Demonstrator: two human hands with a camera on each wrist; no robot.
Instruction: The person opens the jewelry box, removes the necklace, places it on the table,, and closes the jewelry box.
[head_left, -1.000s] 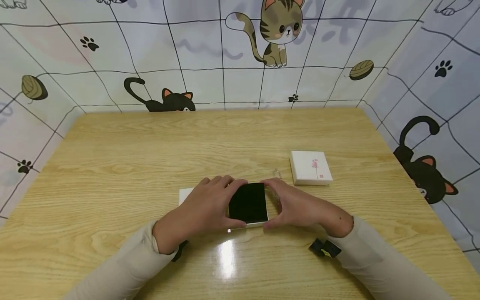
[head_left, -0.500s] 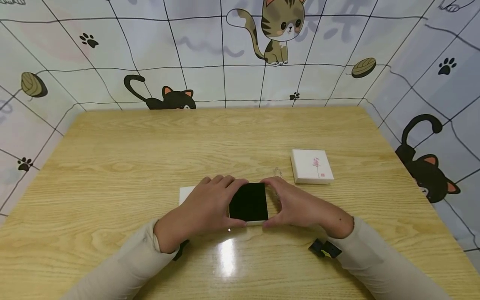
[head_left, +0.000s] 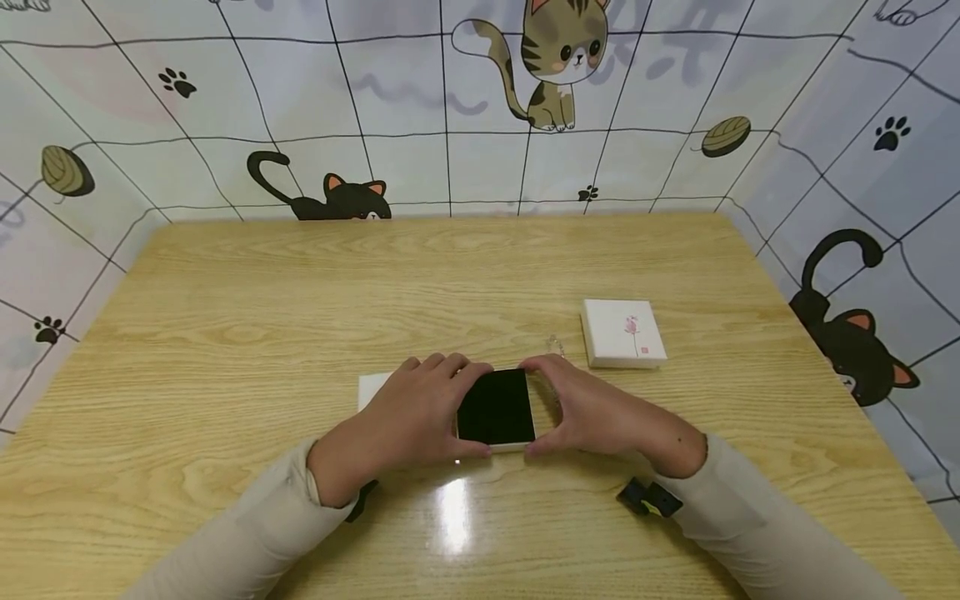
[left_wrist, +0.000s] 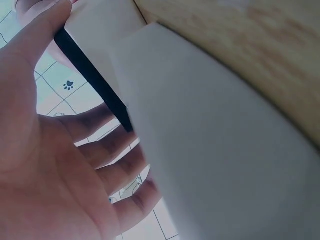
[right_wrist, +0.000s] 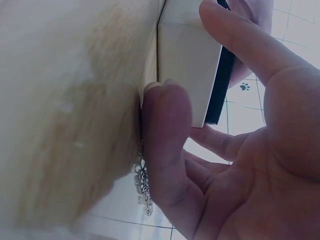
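Between both hands sits a small square white box [head_left: 510, 448] with a black pad [head_left: 495, 407] at its top. My left hand [head_left: 420, 408] grips its left part, thumb on the near side and fingers reaching to the far edge. My right hand [head_left: 592, 412] holds the right corners between thumb and fingers. The right wrist view shows the white side wall [right_wrist: 185, 65] under the thumb, with the black pad's edge [right_wrist: 220, 90] standing out beyond it. Another white box-like piece [left_wrist: 210, 140] fills the left wrist view; the left hand mostly hides it in the head view.
A white box with a pink flower print [head_left: 622, 335] lies to the right, beyond the right hand. Behind that hand is a shiny beaded chain [right_wrist: 142, 185], partly hidden. The wooden table [head_left: 375, 283] meets a cat-patterned backdrop [head_left: 450, 108] at its far edge.
Both hands keep their hold on the box. The black pad has shifted very slightly left and towards me; the flower box stays where it was.
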